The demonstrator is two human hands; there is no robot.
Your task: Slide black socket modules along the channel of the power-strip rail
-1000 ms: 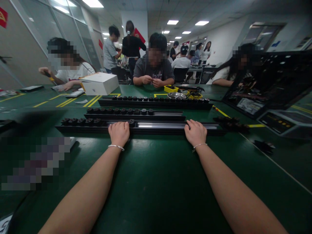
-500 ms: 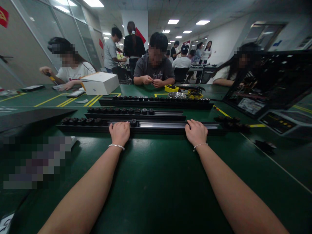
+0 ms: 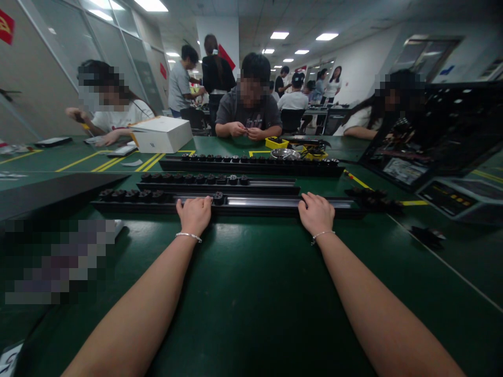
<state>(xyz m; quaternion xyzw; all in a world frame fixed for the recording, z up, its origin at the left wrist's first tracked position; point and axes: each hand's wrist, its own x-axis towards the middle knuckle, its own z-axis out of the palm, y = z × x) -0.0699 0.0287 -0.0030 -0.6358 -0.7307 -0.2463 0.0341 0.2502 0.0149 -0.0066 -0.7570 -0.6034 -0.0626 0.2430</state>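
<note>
A long black track (image 3: 263, 210) with a shiny metallic channel lies across the table before me. My left hand (image 3: 195, 213) is closed over its near wall, fingertips hidden inside the channel. Just right of those fingers sits a single round black socket-like piece (image 3: 219, 198); whether they touch it I cannot tell. Further along, my right hand (image 3: 316, 212) grips the same track, its fingers curled over the edge. Several similar round pieces (image 3: 131, 195) stand in the left end of the track.
Behind lie two more black tracks, a shorter one (image 3: 271, 189) and a longer one (image 3: 251, 167), both bearing round pieces. A white box (image 3: 163, 137), yellow trays (image 3: 276, 142) and a metal dish (image 3: 285, 154) stand beyond. Loose black pieces (image 3: 377, 200) lie right. Co-workers sit across the green table (image 3: 243, 293).
The single round piece has shifted slightly right along the track, and my left hand has edged right as well. My right hand stays where it was.
</note>
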